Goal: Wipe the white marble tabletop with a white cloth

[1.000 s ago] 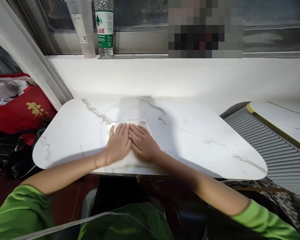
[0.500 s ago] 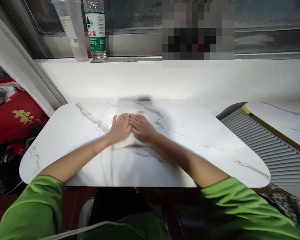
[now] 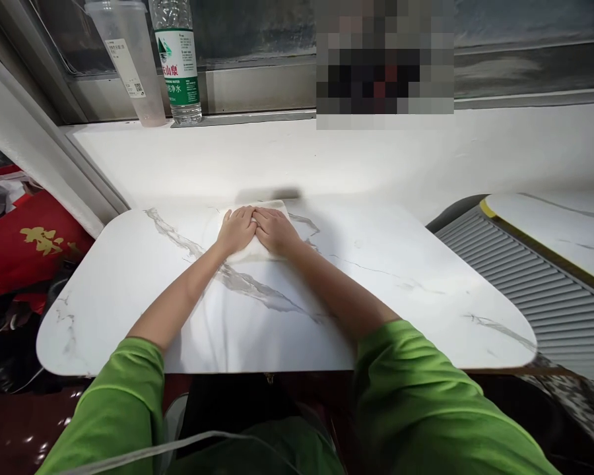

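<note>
A white cloth (image 3: 257, 251) lies spread on the white marble-patterned table (image 3: 143, 290), close to its far edge. My left hand (image 3: 237, 229) rests flat on the left part of the cloth, its fingers stretched forward. Beside it, my right hand (image 3: 276, 231) presses flat on the cloth as well, and the fingertips of both hands meet in the middle. Both palms face down, so their undersides are hidden. Both arms reach out straight across the tabletop.
On the window ledge at the back left stand a clear plastic cup (image 3: 131, 72) and a water bottle (image 3: 181, 79). A red bag (image 3: 34, 237) sits beyond the table's left end. At right is a ribbed grey panel (image 3: 515, 284) below another marble-patterned top (image 3: 564, 231).
Both hands have slid the cloth forward, away from me, towards the table's far edge. My arms are stretched further out, and the view has shifted slightly.
</note>
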Tool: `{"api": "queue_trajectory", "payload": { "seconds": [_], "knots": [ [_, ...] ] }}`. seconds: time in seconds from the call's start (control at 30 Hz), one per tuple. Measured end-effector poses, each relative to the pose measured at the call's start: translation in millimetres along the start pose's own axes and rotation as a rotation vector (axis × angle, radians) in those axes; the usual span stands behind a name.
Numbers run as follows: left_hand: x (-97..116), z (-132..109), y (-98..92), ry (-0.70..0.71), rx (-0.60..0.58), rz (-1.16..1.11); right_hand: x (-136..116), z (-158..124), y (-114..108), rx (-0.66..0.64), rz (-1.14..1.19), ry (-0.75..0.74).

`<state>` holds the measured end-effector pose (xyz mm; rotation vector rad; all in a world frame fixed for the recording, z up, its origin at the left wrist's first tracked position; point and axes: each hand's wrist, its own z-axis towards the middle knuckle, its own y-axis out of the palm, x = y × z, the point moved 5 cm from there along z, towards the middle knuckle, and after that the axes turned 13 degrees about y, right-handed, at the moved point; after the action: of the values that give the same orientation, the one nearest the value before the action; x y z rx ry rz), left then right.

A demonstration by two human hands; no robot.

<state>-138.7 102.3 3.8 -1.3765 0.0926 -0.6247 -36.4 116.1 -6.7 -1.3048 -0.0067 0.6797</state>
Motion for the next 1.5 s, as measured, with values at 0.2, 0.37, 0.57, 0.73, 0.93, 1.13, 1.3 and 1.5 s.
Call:
{"api": "queue_trajectory", "payload": {
  "seconds": [0.2,0.37,0.57,0.73,0.93,1.13,1.3,1.5],
  "knots": [
    [57,-64,5.2,0.106,-0.036,0.052,-16,-85,-21,-0.008,-0.077,-0.06],
    [108,-117,13.0,0.156,-0.056,0.086,-30,-165,-40,0.009,-0.115,-0.108],
    [129,-130,15.3,0.176,-0.083,0.071,-31,-187,-49,0.009,-0.082,-0.11],
    [111,-100,17.1,0.107,-0.096,0.057,-15,-150,-45,-0.027,-0.021,-0.139],
    [77,-39,17.0,0.125,-0.101,0.06,18,-80,-35,-0.042,0.021,-0.094],
    [38,27,22.7,0.145,-0.079,0.077,50,-15,-20,-0.004,-0.01,0.002],
    [22,59,26.0,0.108,-0.083,0.046,64,14,-15,0.031,0.0,0.07],
    [30,52,23.1,0.1,-0.079,0.054,66,8,-15,0.021,-0.04,0.062]
  ]
}}
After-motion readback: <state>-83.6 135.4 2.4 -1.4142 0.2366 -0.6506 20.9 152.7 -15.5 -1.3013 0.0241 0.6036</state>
